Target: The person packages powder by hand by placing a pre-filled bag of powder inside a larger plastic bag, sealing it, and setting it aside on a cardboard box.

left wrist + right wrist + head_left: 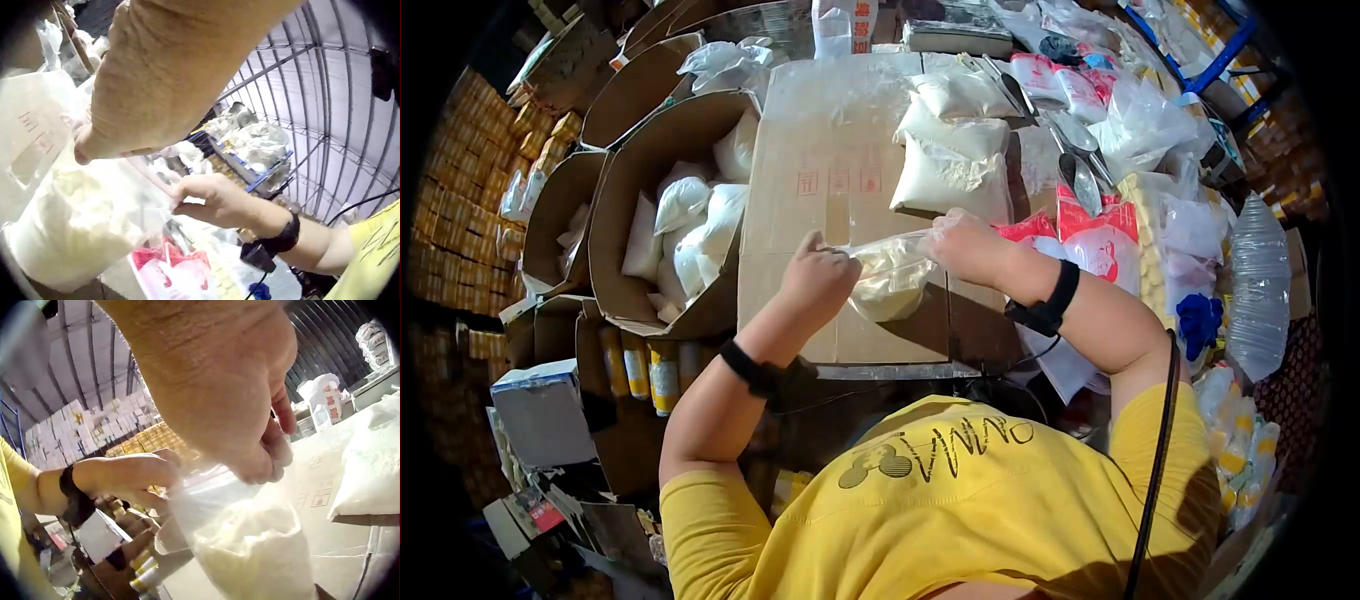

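A clear plastic bag of pale cream powder (892, 288) stands near the front of a cardboard-covered table (800, 230). My left hand (820, 278) pinches one end of the bag's top edge, while my right hand (968, 246) pinches the other. The edge is stretched between them. In the right wrist view a reddish line runs along the top of the bag (256, 550), with the right fingers (265, 462) on it. The left wrist view shows the powder bulging low in the bag (81, 219). Behind it lie several filled powder bags (950, 175), stacked and overlapping.
To the left, a large open carton (615, 250) holds several white filled bags. Metal scoops (1080, 165) lie at the right, beside red-and-white packets (1100, 240). A blue crumpled glove-like item (1199, 322) and a large clear plastic bundle (1260, 290) stand further right.
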Available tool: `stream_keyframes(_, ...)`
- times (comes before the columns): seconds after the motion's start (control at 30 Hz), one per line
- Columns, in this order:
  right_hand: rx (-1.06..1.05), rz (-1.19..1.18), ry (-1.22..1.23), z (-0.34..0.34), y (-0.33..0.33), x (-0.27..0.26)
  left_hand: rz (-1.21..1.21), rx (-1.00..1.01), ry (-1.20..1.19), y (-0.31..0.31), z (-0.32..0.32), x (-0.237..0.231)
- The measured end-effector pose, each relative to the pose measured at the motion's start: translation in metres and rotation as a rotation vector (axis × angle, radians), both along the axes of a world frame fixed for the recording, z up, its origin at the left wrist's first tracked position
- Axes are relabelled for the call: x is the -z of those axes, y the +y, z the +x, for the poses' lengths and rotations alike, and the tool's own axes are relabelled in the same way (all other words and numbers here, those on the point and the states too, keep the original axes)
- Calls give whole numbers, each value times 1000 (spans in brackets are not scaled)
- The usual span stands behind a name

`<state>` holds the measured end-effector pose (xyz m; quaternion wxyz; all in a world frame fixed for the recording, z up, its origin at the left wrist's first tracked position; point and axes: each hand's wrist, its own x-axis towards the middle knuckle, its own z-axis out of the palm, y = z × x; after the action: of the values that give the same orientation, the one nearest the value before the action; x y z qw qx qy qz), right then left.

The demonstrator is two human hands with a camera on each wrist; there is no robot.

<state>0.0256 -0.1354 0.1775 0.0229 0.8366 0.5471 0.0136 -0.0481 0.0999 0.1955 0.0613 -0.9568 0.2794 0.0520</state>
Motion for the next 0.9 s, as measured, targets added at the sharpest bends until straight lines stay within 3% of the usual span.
stream_keyframes(0.13, -50, 262, 28, -4, -11, -6, -32, 21, -99, 9, -13, -12)
stream_keyframes(0.23, 52, 609, 89, -7, -27, 6, -241, 51, -240, 19, -21, -1)
stream_keyframes(0.33, 447, 636, 325, -8, -50, 13, -406, -142, -288, 40, -31, 12)
stream_keyframes(0.37, 547, 601, 521, -10, -55, 20, -522, -265, -183, 49, -36, 18)
stream_keyframes(0.47, 588, 716, 1023, -28, -39, 49, -1003, -419, 153, 50, -33, 59)
stream_keyframes(0.5, 510, 704, 1006, -31, -31, 48, -996, -411, 277, 54, -30, 79)
stream_keyframes(0.6, 434, 1112, 1333, -28, -13, 100, -1262, -467, 508, 44, -9, 98)
stream_keyframes(0.73, 522, 1036, 907, -41, -1, 97, -1605, -548, 857, 43, 13, 102)
stream_keyframes(0.87, 552, 969, 809, -39, -2, 90, -1558, -481, 779, 40, 18, 113)
stream_keyframes(0.9, 566, 987, 839, -37, -4, 93, -1538, -507, 580, 33, 15, 115)
